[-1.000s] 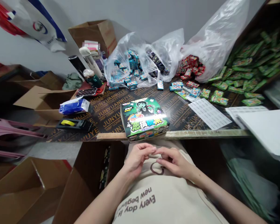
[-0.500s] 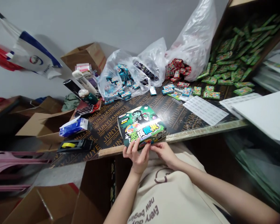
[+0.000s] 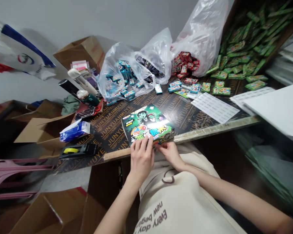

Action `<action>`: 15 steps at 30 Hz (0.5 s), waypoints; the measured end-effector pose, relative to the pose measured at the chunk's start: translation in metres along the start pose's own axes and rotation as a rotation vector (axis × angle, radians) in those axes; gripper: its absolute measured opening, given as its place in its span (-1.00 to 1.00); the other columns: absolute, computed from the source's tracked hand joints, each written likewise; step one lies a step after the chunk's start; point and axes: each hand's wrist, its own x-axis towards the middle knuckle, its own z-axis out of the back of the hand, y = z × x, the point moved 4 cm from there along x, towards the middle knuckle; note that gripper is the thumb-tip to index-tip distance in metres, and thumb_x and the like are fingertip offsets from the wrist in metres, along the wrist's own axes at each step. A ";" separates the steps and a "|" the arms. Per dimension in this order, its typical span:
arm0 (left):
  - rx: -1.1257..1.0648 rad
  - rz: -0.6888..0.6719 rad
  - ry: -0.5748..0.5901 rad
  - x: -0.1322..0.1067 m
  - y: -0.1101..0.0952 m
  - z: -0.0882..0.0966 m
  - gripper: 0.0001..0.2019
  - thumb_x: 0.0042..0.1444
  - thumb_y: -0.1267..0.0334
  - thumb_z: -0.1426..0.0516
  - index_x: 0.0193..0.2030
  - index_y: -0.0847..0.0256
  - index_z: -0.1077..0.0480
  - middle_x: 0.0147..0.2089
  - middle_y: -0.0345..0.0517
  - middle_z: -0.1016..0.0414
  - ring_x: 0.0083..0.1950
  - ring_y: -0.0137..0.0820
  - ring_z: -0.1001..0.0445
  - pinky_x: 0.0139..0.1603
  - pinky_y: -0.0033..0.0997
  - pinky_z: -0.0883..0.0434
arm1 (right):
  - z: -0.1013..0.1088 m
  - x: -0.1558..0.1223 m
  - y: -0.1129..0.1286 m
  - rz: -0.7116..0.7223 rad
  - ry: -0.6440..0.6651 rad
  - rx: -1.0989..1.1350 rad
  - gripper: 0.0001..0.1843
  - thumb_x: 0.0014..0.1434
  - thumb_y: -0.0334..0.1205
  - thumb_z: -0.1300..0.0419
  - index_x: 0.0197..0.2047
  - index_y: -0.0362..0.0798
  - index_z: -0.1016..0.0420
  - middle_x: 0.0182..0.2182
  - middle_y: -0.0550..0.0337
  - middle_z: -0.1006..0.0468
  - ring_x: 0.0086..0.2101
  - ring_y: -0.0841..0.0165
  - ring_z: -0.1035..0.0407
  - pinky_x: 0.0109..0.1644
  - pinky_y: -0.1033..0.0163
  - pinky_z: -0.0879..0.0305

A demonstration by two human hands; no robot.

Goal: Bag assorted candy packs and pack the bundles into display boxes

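Observation:
A green and black printed cardboard candy box lies at the table's front edge, its lid face up with a green cartoon figure and Chinese lettering. My left hand is bent over the box's near edge, fingertips resting on the top face and thumb hidden from view. At the box's front side, my right hand has its thumb and index finger pressed together on the lower edge. The box's front is mostly hidden behind my hands.
Behind the box stand clear bags of blue candy packs, dark packs and red packs. Green packs pile at the right, near a sticker sheet. A tape dispenser and blue tissue pack lie left.
My left hand has moved further over the box's near edge, its fingers now covering part of the lettering. My right hand stays at the front side. The view has shifted slightly.

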 end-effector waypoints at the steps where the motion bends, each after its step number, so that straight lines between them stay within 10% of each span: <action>1: -0.002 -0.026 0.028 -0.001 0.001 0.001 -0.51 0.05 0.38 -0.05 0.17 0.28 -0.20 0.09 0.09 -0.34 0.03 -0.14 -0.28 0.02 -0.15 -0.15 | 0.001 0.000 0.001 0.022 -0.027 -0.106 -0.52 0.02 0.09 -0.13 -0.59 -0.19 -0.49 -0.70 0.18 -0.41 -0.63 0.48 -0.16 -0.54 0.36 0.00; 10: 0.029 0.010 -0.047 -0.006 -0.001 -0.010 -0.50 0.05 0.20 -0.10 0.15 0.27 -0.22 0.02 0.13 -0.38 0.01 -0.11 -0.28 0.01 -0.08 -0.13 | 0.015 -0.005 0.005 0.155 -0.074 -0.865 -0.53 0.16 0.04 -0.01 -0.50 -0.10 -0.56 -0.55 -0.08 -0.55 -0.50 0.30 -0.38 -0.42 0.29 -0.07; 15: 0.101 0.126 -0.238 -0.012 -0.002 -0.040 -0.52 0.10 0.11 -0.07 0.14 0.20 -0.20 0.02 0.15 -0.37 0.06 -0.09 -0.25 0.09 0.00 0.03 | 0.057 -0.015 0.018 0.288 -0.126 -0.688 -0.52 0.15 0.05 -0.03 -0.64 -0.09 -0.40 -0.69 0.16 -0.40 -0.61 0.44 -0.21 -0.46 0.32 -0.01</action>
